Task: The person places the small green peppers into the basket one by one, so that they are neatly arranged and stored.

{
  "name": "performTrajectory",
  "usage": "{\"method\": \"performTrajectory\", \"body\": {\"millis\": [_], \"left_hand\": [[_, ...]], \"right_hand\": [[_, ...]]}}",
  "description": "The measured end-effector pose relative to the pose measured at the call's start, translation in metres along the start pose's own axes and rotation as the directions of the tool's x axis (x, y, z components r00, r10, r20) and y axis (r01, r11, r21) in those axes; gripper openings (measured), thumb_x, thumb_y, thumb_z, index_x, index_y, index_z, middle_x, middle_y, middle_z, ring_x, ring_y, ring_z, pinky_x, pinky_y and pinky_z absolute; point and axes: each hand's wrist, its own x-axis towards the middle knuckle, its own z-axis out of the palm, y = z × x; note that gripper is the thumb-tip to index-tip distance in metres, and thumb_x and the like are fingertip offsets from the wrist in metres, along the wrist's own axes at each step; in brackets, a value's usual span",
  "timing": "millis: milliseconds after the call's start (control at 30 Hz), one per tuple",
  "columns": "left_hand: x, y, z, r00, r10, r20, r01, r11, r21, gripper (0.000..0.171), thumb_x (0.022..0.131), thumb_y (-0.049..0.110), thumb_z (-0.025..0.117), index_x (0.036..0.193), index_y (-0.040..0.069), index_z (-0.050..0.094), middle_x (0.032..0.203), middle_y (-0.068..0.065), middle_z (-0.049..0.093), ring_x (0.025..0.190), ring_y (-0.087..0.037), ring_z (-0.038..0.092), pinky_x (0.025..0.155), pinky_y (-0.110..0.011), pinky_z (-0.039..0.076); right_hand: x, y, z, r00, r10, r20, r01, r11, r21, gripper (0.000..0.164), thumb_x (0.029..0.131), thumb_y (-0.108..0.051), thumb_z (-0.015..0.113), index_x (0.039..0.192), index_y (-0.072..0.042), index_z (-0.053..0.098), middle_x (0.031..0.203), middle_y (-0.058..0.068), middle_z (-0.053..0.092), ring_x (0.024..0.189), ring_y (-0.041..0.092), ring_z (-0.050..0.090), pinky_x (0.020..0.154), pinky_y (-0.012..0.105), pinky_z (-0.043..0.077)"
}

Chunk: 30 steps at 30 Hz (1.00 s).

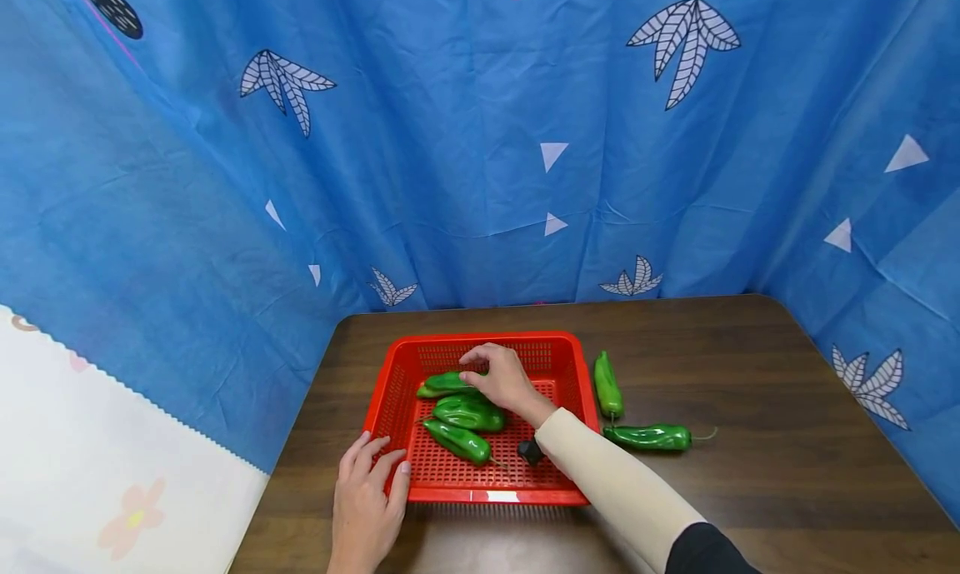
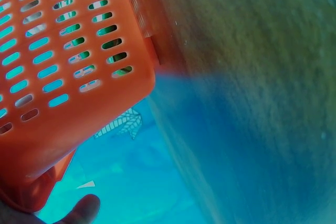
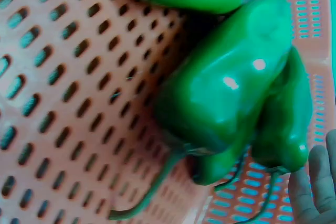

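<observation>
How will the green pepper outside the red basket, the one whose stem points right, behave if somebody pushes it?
This pepper may roll sideways, since its body looks long and rounded. Its glossy skin suggests it could feel slippery. The thin stem sticks out freely, so it might bend.

Counter, one: brown, wood-grained, rounded far right corner. Directly on it: basket, one, red, slotted, left of middle; pepper, one, green, lengthwise, just right of basket; second pepper, green, crosswise, nearer the front, stem pointing right.
</observation>
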Motion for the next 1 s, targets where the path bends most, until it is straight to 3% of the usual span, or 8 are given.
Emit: {"method": "performTrajectory", "body": {"millis": [367, 567, 1000], "left_hand": [[0.000, 0.001, -0.002, 1.000, -0.008, 0.011, 0.008, 1.000, 0.014, 0.021, 0.090, 0.027, 0.069, 0.098, 0.009, 0.079, 0.120, -0.012, 0.067, 0.133, -0.033, 0.046, 0.110, -0.055, 0.037], [-0.002, 0.002, 0.001, 0.999, 0.037, -0.027, -0.037, 0.999, -0.003, 0.018, 0.089, 0.022, 0.072, 0.095, 0.007, 0.078, 0.117, -0.014, 0.068, 0.130, -0.036, 0.048, 0.108, -0.053, 0.038], [0.000, -0.001, -0.002, 0.997, 0.062, -0.053, -0.062, 0.998, -0.001, 0.017, 0.088, 0.021, 0.072, 0.094, 0.006, 0.078, 0.115, -0.015, 0.068, 0.128, -0.037, 0.049, 0.106, -0.053, 0.040]], "right_hand": [[0.000, -0.013, -0.005, 0.998, 0.023, -0.056, -0.018, 0.996, 0.086, 0.028, 0.094, -0.028, 0.071, 0.118, -0.015, 0.072, 0.113, -0.005, 0.072, 0.097, 0.013, 0.066, 0.082, 0.032, 0.056], [-0.002, -0.016, -0.014, 0.995, 0.024, -0.097, -0.012, 0.993, 0.116, 0.026, 0.094, -0.026, 0.072, 0.118, -0.015, 0.070, 0.114, 0.000, 0.073, 0.094, 0.012, 0.067, 0.082, 0.030, 0.057], [0.001, -0.033, -0.054, 0.968, 0.022, -0.252, 0.033, 0.977, 0.210, 0.022, 0.093, -0.027, 0.073, 0.114, -0.021, 0.072, 0.110, -0.001, 0.075, 0.099, 0.012, 0.069, 0.090, 0.035, 0.058]]}}
